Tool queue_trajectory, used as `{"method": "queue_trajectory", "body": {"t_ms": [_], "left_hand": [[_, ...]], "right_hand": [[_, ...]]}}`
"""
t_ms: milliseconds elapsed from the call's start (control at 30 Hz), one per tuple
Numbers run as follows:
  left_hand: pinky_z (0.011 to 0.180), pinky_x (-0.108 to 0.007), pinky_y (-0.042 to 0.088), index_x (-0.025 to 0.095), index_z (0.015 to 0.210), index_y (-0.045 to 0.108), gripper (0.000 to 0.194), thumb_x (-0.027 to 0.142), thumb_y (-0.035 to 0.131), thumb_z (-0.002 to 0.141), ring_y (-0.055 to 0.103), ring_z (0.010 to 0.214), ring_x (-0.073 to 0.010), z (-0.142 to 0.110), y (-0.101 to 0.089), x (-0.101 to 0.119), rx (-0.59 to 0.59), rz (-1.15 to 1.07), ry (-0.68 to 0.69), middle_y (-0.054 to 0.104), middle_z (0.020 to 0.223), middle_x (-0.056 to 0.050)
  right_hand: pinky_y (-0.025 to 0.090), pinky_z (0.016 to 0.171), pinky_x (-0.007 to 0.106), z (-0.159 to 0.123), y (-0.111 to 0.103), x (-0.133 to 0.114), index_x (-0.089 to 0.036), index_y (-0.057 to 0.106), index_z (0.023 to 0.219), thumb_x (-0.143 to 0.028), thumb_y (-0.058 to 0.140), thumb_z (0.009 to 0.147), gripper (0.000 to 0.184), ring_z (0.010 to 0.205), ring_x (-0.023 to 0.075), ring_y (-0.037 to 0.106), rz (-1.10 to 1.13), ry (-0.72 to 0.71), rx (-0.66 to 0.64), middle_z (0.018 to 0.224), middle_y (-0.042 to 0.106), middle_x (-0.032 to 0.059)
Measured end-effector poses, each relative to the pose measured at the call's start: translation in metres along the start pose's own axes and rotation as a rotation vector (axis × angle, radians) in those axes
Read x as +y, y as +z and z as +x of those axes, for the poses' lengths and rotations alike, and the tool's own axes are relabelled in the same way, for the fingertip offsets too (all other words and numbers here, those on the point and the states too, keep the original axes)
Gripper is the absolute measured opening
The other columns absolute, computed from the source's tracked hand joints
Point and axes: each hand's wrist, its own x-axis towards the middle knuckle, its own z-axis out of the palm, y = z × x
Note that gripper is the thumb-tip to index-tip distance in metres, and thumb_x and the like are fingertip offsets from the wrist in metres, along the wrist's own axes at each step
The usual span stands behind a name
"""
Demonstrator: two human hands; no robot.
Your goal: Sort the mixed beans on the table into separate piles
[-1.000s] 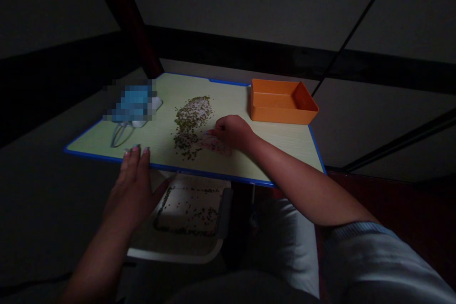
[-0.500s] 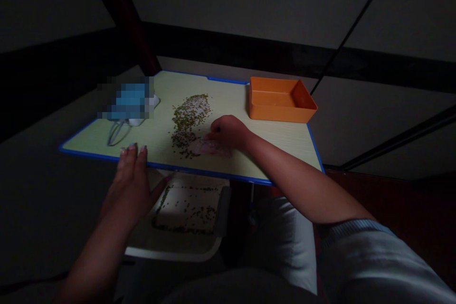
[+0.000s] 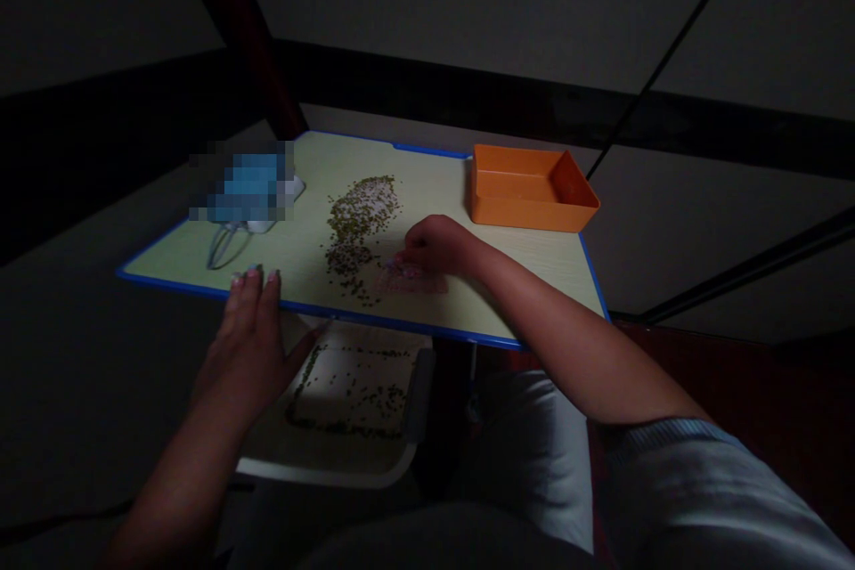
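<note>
Fingers curled, my right hand (image 3: 437,247) rests low over the board and grips the upper edge of a flat pinkish sheet (image 3: 420,284); its exact kind is too dim to make out. Just left of the sheet lies a small dark heap of beans or seeds (image 3: 348,258). Behind that heap spreads a larger pile of green and pale grains (image 3: 366,203). My left hand (image 3: 248,334) is open, its fingertips on the board's blue front edge and its thumb stretched to the right. Nothing shows in it.
An orange box (image 3: 527,214) stands at the back right of the pale board (image 3: 508,272). A blurred-out blue item (image 3: 250,183) with a looped cord (image 3: 219,245) lies at the left. Below the front edge, a light tray (image 3: 334,374) holds scattered dark grains.
My right hand and the pinkish sheet have shifted slightly right, away from the small heap. The whole view has shifted a little too. My left hand stays at the edge.
</note>
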Motion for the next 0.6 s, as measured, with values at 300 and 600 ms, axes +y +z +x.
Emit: {"method": "queue_trajectory", "body": {"t_ms": [300,600], "left_hand": [[0.114,-0.053,0.023,0.009,0.146,0.012,0.085,0.054,0.045,0.082,0.008,0.145,-0.0341,-0.001,0.0,-0.001,-0.007,0.012,-0.006,0.013,0.155,-0.023],[0.114,-0.051,0.023,0.01,0.146,0.012,0.083,0.052,0.045,0.083,0.008,0.145,-0.033,-0.004,0.0,0.0,-0.002,-0.005,-0.008,0.012,0.156,-0.022]], "right_hand": [[0.022,0.055,0.026,-0.008,-0.001,-0.007,-0.011,0.066,0.065,-0.033,0.058,0.083,0.03,0.054,0.0069,0.033,0.031,0.024,-0.054,0.054,0.048,-0.0027],[0.021,0.056,0.027,-0.013,-0.003,-0.009,-0.011,0.066,0.066,-0.033,0.058,0.083,0.029,0.055,0.0069,0.033,0.051,0.027,-0.081,0.052,0.047,-0.0033]]}}
